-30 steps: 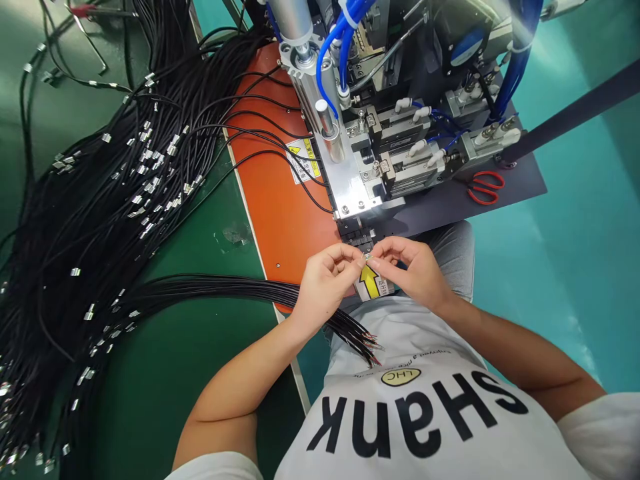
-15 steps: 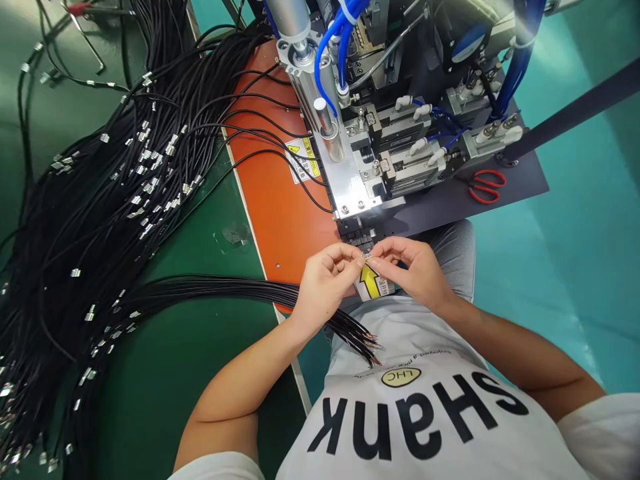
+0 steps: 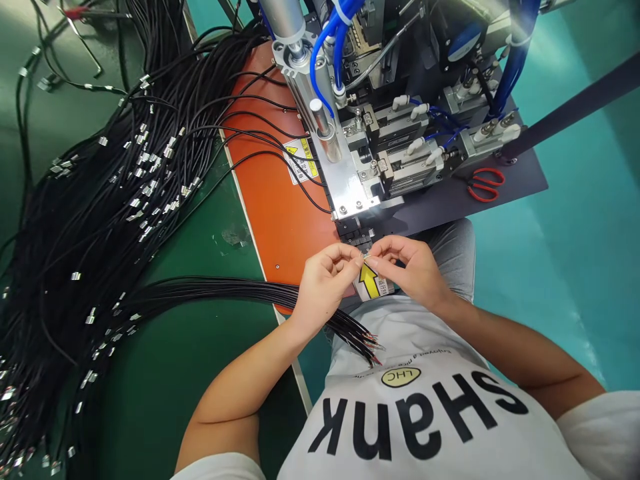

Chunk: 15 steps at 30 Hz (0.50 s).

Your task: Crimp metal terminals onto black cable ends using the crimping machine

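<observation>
My left hand (image 3: 327,280) and my right hand (image 3: 413,270) meet fingertip to fingertip in front of the machine, each closed in a pinch. Between their tips shows a short, pale bit of thin wire (image 3: 365,257), too small to make out fully. Just below the fingers is a label with a yellow arrow (image 3: 369,283). A bundle of black cables (image 3: 235,288) passes under my left wrist, and its stripped ends (image 3: 371,341) with fine coloured wires lie over my lap.
The machine (image 3: 350,180) with metal cylinders and blue air hoses stands ahead on an orange board (image 3: 280,227). Red-handled scissors (image 3: 486,185) lie on its dark base. A large heap of black cables (image 3: 65,240) with shiny metal connectors covers the green table (image 3: 200,380) at left.
Both hands keep their pinch in nearly the same place, with only a very slight shift of the fingertips. The view has moved a little.
</observation>
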Tool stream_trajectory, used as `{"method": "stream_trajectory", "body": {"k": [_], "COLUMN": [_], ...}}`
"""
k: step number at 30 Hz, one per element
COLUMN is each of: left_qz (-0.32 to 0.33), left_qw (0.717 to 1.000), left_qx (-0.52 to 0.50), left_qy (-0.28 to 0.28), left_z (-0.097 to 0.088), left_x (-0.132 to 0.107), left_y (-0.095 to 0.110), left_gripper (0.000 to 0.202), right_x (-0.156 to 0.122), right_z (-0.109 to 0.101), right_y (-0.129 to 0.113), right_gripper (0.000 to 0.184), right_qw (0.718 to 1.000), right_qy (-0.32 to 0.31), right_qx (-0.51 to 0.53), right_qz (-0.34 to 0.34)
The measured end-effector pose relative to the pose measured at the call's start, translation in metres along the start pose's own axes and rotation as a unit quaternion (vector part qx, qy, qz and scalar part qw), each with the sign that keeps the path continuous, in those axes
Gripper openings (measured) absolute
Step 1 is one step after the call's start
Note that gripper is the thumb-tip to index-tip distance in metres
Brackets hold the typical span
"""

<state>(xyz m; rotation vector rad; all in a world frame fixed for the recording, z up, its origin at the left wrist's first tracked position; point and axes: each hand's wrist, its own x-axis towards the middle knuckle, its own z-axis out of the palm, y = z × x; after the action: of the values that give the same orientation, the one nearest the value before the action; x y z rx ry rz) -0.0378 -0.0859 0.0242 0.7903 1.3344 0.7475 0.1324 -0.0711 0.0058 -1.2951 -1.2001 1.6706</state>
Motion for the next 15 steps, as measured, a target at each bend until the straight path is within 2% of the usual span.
{"method": "stream_trajectory", "body": {"k": [7,15], "left_qz": [0.003,0.004], "left_qw": [1.000,1.000], "left_qx": [-0.004,-0.012], "left_qy": [-0.001,-0.004], "left_z": [0.0005,-0.0003], "left_x": [-0.0018,-0.0010], "left_y": [-0.0002,-0.0016], "left_gripper": [0.020,0.020], "right_x": [-0.0028,-0.0048], "right_z": [0.0031,0.0080], "right_y": [0.0029,0.0062], "right_gripper": [0.010,0.006], "right_qw": [1.000,0.996], "right_qy": [0.023,0.043], "right_qx": [-0.015,-0.045], "right_qz": [-0.014,-0.060]}}
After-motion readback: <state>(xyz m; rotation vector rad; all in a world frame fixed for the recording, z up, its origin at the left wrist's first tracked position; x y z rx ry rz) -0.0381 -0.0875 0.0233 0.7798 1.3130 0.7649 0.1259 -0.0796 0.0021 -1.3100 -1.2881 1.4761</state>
